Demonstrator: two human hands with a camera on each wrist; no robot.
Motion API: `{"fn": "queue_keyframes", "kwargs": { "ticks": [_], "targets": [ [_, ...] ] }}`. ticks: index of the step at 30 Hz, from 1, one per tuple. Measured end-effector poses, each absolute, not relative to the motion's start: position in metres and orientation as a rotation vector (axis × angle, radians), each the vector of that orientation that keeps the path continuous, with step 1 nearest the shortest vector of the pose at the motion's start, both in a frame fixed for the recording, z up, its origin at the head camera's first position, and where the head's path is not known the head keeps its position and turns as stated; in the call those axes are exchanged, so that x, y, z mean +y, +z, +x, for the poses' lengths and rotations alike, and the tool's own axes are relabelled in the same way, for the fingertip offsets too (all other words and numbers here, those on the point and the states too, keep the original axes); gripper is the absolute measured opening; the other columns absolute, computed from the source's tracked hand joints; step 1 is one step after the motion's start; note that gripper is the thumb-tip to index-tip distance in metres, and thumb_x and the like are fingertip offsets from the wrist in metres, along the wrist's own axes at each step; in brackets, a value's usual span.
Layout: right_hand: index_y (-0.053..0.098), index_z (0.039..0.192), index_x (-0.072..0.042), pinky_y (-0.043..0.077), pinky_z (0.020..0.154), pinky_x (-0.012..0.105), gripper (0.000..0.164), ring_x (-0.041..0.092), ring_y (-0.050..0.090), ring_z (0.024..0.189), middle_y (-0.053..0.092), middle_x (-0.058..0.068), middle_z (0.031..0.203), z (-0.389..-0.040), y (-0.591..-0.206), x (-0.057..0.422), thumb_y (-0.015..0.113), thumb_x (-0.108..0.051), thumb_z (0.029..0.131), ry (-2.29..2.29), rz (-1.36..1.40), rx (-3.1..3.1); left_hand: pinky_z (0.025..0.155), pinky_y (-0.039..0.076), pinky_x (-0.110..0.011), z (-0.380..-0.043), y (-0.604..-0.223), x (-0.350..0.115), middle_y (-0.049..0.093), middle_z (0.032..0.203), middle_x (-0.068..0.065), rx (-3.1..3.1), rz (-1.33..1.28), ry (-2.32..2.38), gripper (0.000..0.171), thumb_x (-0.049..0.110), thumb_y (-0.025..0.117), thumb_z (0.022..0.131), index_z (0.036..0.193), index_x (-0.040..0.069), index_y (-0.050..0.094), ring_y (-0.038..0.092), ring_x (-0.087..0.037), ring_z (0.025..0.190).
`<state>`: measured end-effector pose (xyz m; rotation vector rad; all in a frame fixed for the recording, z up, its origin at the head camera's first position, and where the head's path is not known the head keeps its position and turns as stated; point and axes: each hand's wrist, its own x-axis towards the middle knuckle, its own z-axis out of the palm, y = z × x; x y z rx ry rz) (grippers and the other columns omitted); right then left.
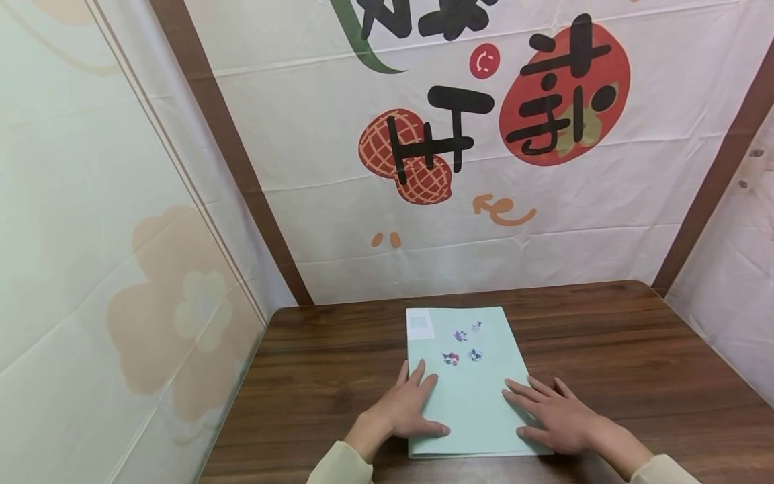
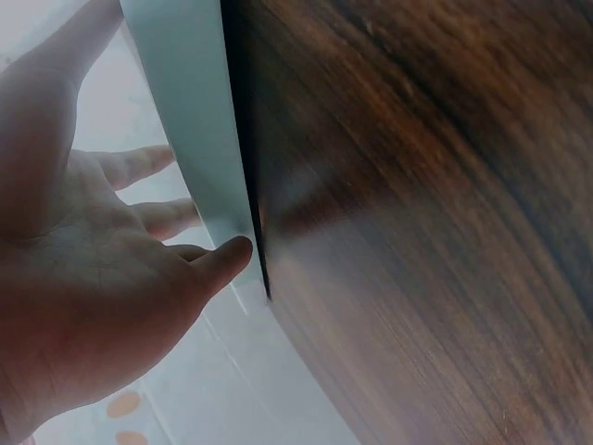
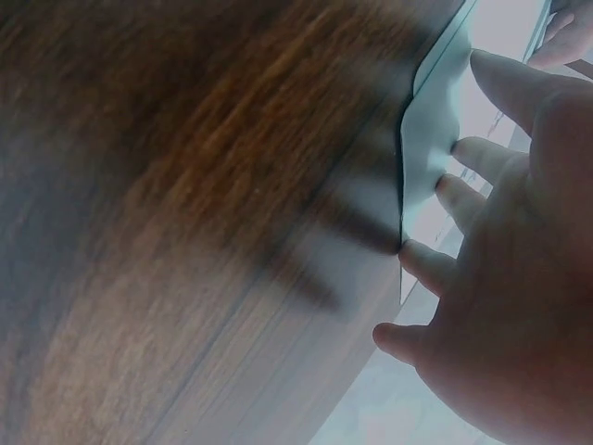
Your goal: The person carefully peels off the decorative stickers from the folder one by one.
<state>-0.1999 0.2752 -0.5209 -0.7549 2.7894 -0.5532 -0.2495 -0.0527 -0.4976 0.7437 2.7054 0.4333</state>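
Observation:
A pale mint-green folder lies flat on the table, with a white label at its far left corner and several small cartoon stickers on its upper half. My left hand rests on the folder's left edge, fingers spread and straight. On the opposite side, my right hand touches the right edge with straight fingers, its outer ones reaching past the edge over the wood. In the left wrist view, the folder's side shows as a thin band. The right wrist view shows fingertips on the folder's edge.
The dark wood-grain table extends on both sides of the folder. A white printed cloth with fruit drawings and black characters hangs behind the far edge. Another cloth with a flower print hangs along the left.

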Motion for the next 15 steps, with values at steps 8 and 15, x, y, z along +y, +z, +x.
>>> {"fn": "queue_keyframes", "kwargs": {
  "ticks": [8,15],
  "targets": [
    [0.045,0.155,-0.016,0.013,0.106,0.083,0.068,0.05,0.032,0.146,0.036,0.007,0.164,-0.1931,-0.5112,0.2743,0.059,-0.053,0.1,-0.514,-0.754,2.776,0.114,0.036,-0.06,-0.2464,-0.5002,-0.0524,0.022,0.168,-0.018,2.709,0.775,0.422,0.098,0.065,0.078,0.08,0.157,0.015,0.042,0.011,-0.048,0.154],
    [0.045,0.156,-0.016,0.014,0.106,0.083,0.068,0.05,0.033,0.146,0.036,0.007,0.164,-0.1912,-0.5121,0.2764,0.059,-0.052,0.1,-0.52,-0.756,2.774,0.113,0.037,-0.061,-0.2442,-0.4993,-0.0517,0.022,0.168,-0.017,2.721,0.789,0.411,0.097,0.065,0.077,0.081,0.157,0.016,0.042,0.012,-0.048,0.154]
  ]
}}
